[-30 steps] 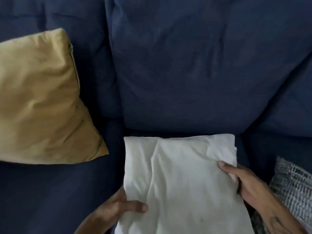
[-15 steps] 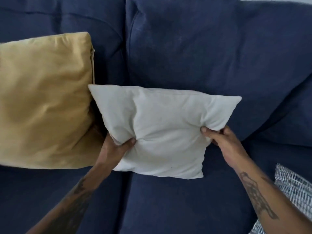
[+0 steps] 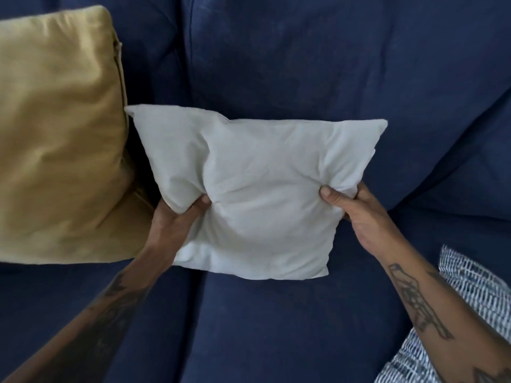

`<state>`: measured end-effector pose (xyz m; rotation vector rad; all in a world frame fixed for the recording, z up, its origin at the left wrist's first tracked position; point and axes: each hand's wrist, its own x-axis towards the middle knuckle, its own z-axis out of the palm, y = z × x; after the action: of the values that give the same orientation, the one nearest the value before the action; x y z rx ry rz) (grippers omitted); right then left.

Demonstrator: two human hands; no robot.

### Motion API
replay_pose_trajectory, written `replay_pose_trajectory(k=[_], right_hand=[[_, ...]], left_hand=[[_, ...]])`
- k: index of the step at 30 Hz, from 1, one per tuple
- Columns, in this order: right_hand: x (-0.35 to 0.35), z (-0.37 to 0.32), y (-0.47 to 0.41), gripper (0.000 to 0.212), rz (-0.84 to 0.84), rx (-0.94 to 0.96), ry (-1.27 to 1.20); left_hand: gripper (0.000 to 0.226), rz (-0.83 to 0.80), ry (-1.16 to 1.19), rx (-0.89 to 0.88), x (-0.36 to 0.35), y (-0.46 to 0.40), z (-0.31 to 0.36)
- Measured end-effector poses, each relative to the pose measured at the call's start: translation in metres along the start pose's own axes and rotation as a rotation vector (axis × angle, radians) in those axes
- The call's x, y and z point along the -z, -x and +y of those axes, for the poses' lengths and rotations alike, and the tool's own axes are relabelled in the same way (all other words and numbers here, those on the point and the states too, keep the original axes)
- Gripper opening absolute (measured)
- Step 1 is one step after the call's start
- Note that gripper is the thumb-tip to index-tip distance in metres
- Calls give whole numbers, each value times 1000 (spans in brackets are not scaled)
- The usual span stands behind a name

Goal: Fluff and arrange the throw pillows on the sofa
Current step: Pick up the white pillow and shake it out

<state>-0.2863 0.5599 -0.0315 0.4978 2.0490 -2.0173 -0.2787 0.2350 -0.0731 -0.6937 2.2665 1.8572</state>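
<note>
A white throw pillow stands nearly upright on the dark blue sofa, leaning toward the back cushion. My left hand pinches its left side and my right hand pinches its right side; both squeeze inward and crease the fabric. A mustard yellow pillow leans against the backrest just to the left, its lower right corner behind my left hand. A blue-and-white patterned pillow lies at the lower right, partly hidden by my right forearm.
The sofa's back cushions fill the top of the view, with a seam between seat cushions running down under the white pillow. Open seat surface lies in front of the pillows.
The white pillow went from lying flat near me to standing against the backrest next to the yellow pillow. Both hands have since squeezed its sides further inward.
</note>
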Motion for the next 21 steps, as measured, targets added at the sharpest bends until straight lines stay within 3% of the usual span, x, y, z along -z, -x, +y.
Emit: replay_pose_trajectory(k=[3,7,10,12,16,19,21], right_hand=[[5,-6,-5,66,60,52,-72],[10,2,-3,79,57,-54,55],[18,-29,-7,84,83,80,89],[20,-61,-15,74,129,200,88],[13,-92,-34,17,223,215,62],[19,-104,-33,13,325,282,12],[26,-103,-34,15,374,304,-35]], left_hand=[[84,-33,66,-25,-1,-5,-1],[93,-72,31,54,0,-5,-4],[83,-88,246,70,15,-13,17],[65,-132,354,8,22,-20,48],[44,67,302,-99,17,-26,98],[13,163,309,-132,17,-26,115],[21,196,299,-167,17,-31,122]])
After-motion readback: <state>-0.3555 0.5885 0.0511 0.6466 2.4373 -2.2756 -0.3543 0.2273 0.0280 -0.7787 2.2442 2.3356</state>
